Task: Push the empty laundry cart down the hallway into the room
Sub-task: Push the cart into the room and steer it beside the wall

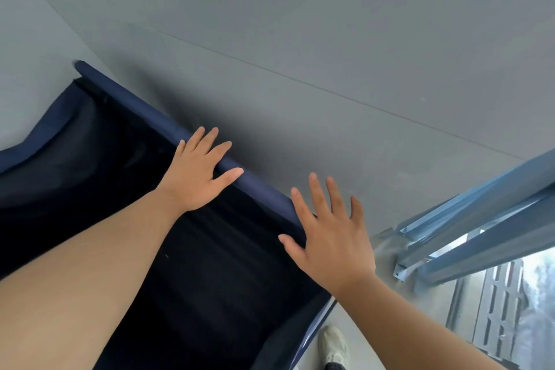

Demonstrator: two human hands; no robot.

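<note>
The laundry cart (126, 99) is a dark blue fabric bin with a padded blue rim running from upper left to lower right. Its inside is black and holds nothing. My left hand (198, 171) lies flat on the far rim with straight fingers reaching over the edge. My right hand (330, 237) is spread wide with straight fingers at the right end of the same rim, the thumb over the fabric; whether the palm touches the rim I cannot tell.
A plain grey floor (330, 39) stretches beyond the cart. A metal window frame (480, 219) with a slotted metal panel stands at the lower right. A white shoe (333, 345) shows beside the cart's near right corner.
</note>
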